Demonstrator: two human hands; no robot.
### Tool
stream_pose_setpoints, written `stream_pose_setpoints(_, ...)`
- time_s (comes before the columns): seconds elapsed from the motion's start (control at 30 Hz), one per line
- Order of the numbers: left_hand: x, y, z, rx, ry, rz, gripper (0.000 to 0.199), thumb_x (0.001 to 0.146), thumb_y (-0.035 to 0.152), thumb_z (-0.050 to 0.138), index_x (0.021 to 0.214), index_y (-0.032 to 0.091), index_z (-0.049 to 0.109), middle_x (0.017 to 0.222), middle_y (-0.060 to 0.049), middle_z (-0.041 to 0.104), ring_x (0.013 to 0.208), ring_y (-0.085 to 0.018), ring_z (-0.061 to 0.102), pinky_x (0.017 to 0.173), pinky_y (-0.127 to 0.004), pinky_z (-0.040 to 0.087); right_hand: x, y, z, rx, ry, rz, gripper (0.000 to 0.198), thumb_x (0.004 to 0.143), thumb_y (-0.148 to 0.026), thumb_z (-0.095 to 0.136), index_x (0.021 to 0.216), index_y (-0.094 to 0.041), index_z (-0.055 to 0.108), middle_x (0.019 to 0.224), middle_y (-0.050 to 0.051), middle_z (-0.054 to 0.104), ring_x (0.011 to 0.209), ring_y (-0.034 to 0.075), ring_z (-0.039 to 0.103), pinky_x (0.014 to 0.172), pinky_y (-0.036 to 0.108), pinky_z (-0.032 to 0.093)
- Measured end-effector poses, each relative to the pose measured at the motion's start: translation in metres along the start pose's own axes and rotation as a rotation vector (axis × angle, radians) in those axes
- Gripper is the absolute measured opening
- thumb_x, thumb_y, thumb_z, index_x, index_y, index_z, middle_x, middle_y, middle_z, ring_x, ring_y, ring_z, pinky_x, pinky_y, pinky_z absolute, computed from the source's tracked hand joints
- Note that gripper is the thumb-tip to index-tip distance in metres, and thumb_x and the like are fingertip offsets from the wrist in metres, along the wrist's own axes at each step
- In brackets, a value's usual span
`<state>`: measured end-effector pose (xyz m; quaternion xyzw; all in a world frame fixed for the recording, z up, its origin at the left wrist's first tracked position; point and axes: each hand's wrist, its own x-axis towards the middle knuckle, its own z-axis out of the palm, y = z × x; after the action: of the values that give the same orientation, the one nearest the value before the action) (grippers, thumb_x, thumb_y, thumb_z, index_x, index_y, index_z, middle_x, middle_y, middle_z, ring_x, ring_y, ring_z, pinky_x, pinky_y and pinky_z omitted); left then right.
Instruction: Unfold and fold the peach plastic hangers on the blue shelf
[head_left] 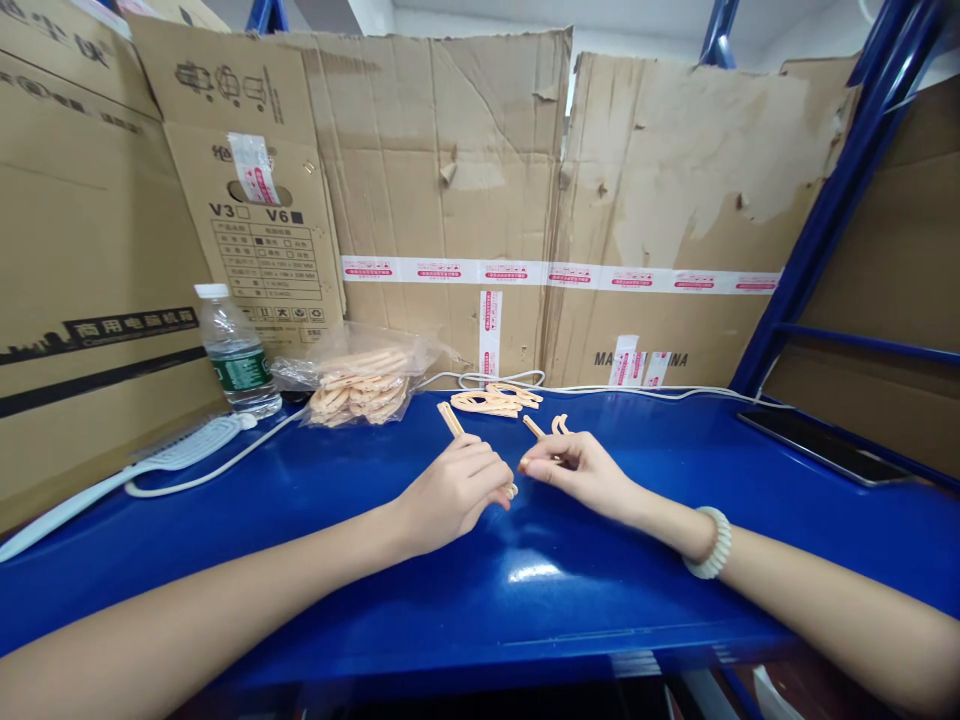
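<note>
My left hand (457, 492) is closed around a flat beige strip-like piece (450, 418). One end of it sticks up past the knuckles, and a rounded end shows by the fingertips. Just to the right, my right hand (581, 475) is pinched with the fingertips together. A second beige strip (532, 427) and a small curved beige part (560, 424) show behind its fingers; how they sit in the grip is partly hidden. Beyond both hands, several beige looped pieces (487, 402) lie in a loose group on the blue table (540, 610).
A clear plastic bag (367, 385) full of similar beige pieces lies at the back left. Beside it stand a water bottle (236, 350) and a pale hairbrush (180, 445). A white cable (645, 391) runs along the cardboard wall (450, 180). A dark phone (821, 447) lies at right.
</note>
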<state>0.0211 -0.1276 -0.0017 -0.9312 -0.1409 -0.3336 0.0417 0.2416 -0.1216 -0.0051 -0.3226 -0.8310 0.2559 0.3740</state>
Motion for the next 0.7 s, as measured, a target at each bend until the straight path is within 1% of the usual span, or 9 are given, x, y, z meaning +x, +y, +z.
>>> stream_pose_setpoints(0.1,0.0,-0.007,-0.005,-0.029,-0.012,0.006,0.018,0.097,0.019,0.044,0.082,0.016,0.053,0.079,-0.002,0.062,0.074,-0.015,0.053,0.081,-0.03,0.039,0.005,0.008,-0.007,-0.247,0.014,-0.114,0.022,0.089,-0.038,0.06,0.088,-0.016,0.067,0.083,0.005,0.069,0.079,0.018,0.058,0.081,0.036,0.043)
stream_pose_setpoints(0.2,-0.001,-0.017,-0.006,-0.055,-0.16,-0.067,0.01,0.096,0.02,0.047,0.088,0.017,0.052,0.085,-0.003,0.061,0.081,-0.017,0.053,0.081,-0.029,0.04,0.016,0.018,-0.006,-0.435,-0.088,-0.206,0.011,0.092,-0.023,0.056,0.093,-0.019,0.066,0.095,0.005,0.068,0.095,0.02,0.057,0.094,0.042,0.037)
stream_pose_setpoints(0.33,-0.002,-0.029,-0.006,-0.095,-0.278,-0.178,0.005,0.094,0.018,0.048,0.091,0.017,0.052,0.09,-0.004,0.059,0.086,-0.018,0.052,0.082,-0.028,0.041,0.03,0.028,-0.001,-0.449,-0.145,-0.19,0.01,0.089,-0.018,0.058,0.094,-0.017,0.067,0.098,0.009,0.066,0.104,0.022,0.056,0.095,0.041,0.041)
stream_pose_setpoints(0.4,-0.002,-0.032,-0.006,-0.116,-0.28,-0.176,0.006,0.094,0.017,0.048,0.089,0.017,0.052,0.09,-0.004,0.058,0.088,-0.018,0.052,0.084,-0.029,0.04,0.029,0.018,-0.003,-0.405,-0.103,-0.175,0.012,0.089,-0.02,0.058,0.096,-0.017,0.068,0.101,0.01,0.066,0.105,0.023,0.056,0.094,0.04,0.043)
stream_pose_setpoints(0.47,-0.003,-0.034,-0.005,-0.144,-0.281,-0.173,0.005,0.093,0.015,0.048,0.089,0.018,0.052,0.089,-0.004,0.059,0.087,-0.018,0.053,0.084,-0.028,0.041,0.017,-0.007,-0.009,-0.322,-0.068,-0.161,0.016,0.092,-0.026,0.056,0.101,-0.018,0.066,0.104,0.009,0.065,0.104,0.021,0.057,0.095,0.039,0.043)
stream_pose_setpoints(0.5,-0.003,-0.035,-0.005,-0.157,-0.283,-0.173,0.005,0.093,0.015,0.048,0.089,0.017,0.051,0.088,-0.003,0.059,0.085,-0.017,0.053,0.083,-0.028,0.041,0.007,-0.023,-0.013,-0.257,-0.101,-0.149,0.019,0.093,-0.03,0.053,0.104,-0.02,0.065,0.106,0.008,0.065,0.103,0.02,0.058,0.095,0.038,0.044)
stream_pose_setpoints(0.53,-0.004,-0.035,-0.005,-0.164,-0.287,-0.171,0.006,0.093,0.014,0.048,0.089,0.017,0.051,0.087,-0.003,0.059,0.084,-0.017,0.053,0.082,-0.028,0.042,-0.006,-0.04,-0.015,-0.188,-0.195,-0.139,0.02,0.095,-0.033,0.05,0.104,-0.021,0.064,0.103,0.006,0.065,0.1,0.018,0.06,0.093,0.036,0.046)
stream_pose_setpoints(0.6,-0.005,-0.037,-0.005,-0.167,-0.292,-0.161,0.008,0.093,0.013,0.046,0.087,0.017,0.051,0.087,-0.003,0.058,0.083,-0.016,0.054,0.083,-0.029,0.042,-0.034,-0.07,-0.018,-0.171,-0.533,-0.053,0.021,0.094,-0.039,0.051,0.101,-0.026,0.065,0.099,0.005,0.065,0.095,0.017,0.062,0.084,0.032,0.051)
stream_pose_setpoints(0.7,-0.006,-0.038,-0.006,-0.162,-0.288,-0.148,0.01,0.092,0.013,0.044,0.087,0.018,0.051,0.089,-0.004,0.058,0.085,-0.017,0.053,0.086,-0.03,0.043,-0.064,-0.092,-0.011,-0.21,-0.657,0.001,0.022,0.089,-0.043,0.059,0.104,-0.028,0.064,0.101,0.005,0.063,0.089,0.018,0.063,0.072,0.031,0.055)
